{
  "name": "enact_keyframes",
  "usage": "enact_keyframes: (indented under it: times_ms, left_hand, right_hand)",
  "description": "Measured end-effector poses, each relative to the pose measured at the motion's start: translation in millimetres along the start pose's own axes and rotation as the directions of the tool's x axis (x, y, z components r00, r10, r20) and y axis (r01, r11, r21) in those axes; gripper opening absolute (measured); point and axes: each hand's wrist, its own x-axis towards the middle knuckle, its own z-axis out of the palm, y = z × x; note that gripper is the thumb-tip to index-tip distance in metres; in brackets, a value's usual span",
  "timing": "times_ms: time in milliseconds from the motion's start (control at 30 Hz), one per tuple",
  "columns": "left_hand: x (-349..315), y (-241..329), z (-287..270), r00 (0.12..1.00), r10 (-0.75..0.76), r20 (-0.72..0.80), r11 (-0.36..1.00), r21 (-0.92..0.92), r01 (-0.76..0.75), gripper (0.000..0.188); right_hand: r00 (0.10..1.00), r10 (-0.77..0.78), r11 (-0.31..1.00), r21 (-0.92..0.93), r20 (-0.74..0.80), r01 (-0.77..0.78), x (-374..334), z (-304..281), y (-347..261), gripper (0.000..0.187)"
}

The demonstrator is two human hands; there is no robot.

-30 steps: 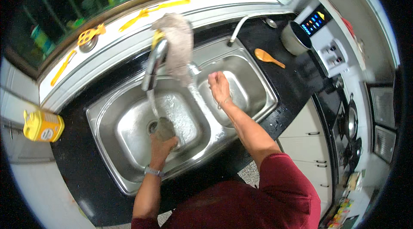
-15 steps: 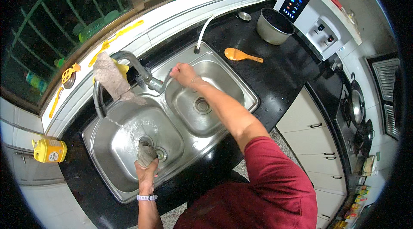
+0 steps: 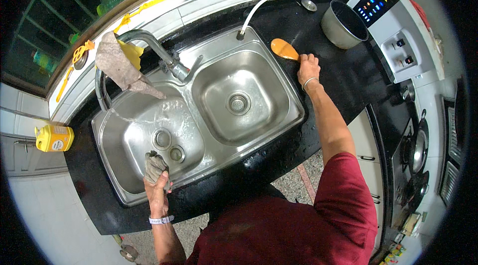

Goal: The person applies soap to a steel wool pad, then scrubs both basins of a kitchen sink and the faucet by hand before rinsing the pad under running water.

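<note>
My left hand (image 3: 157,185) is closed around a crumpled, wet grey cloth (image 3: 156,164), held over the near edge of the left sink basin (image 3: 134,140). My right hand (image 3: 308,69) has its fingers closed on the handle of a wooden rice paddle (image 3: 284,49), which lies on the black counter right of the sink. The paddle's handle is mostly hidden by the hand. Water runs from the curved faucet (image 3: 152,43) into the left basin. Draped over the faucet are a greyish-brown rag (image 3: 117,61) and a yellow cloth (image 3: 132,54).
A metal pot (image 3: 343,25) stands at the back right, beside a white water dispenser (image 3: 398,53). A small metal lid (image 3: 308,5) lies behind the paddle. The right basin (image 3: 241,101) has a drain. A yellow jug (image 3: 54,138) stands left of the sink. Pans (image 3: 420,145) sit far right.
My right hand has left the faucet lever and moved right to the rice paddle's handle. My left hand, with the grey cloth, has shifted slightly left and nearer to me.
</note>
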Motion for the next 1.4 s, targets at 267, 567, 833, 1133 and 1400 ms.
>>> enact_keyframes:
  times_ms: [267, 567, 833, 1133, 1400]
  left_hand:
    - [-13, 10, 9, 1.0, 0.015, -0.016, 0.999, -0.033, -0.016, 0.054]
    - [-31, 4, -15, 0.998, 0.041, -0.046, 0.991, -0.122, -0.046, 0.054]
    - [-21, -11, -28, 0.999, 0.033, 0.01, 0.964, -0.263, -0.029, 0.057]
    - [7, -12, -30, 0.95, 0.148, 0.273, 0.989, -0.045, -0.141, 0.055]
    - [15, 15, 22, 0.838, 0.311, 0.449, 0.881, -0.468, -0.077, 0.051]
  right_hand:
    - [0.774, -0.631, 0.681, 0.448, -0.043, 0.58, -72, -6, -96, 0.037]
    - [0.388, -0.914, 0.348, 0.721, 0.12, 0.599, -185, 6, -296, 0.026]
    - [0.421, -0.743, 0.652, 0.421, 0.52, 0.631, -211, 11, -350, 0.023]
    - [0.403, -0.78, 0.193, 0.796, 0.479, -0.573, -230, -86, -326, 0.049]
    - [0.74, -0.582, 0.056, 0.925, 0.336, -0.376, -272, -74, -233, 0.06]
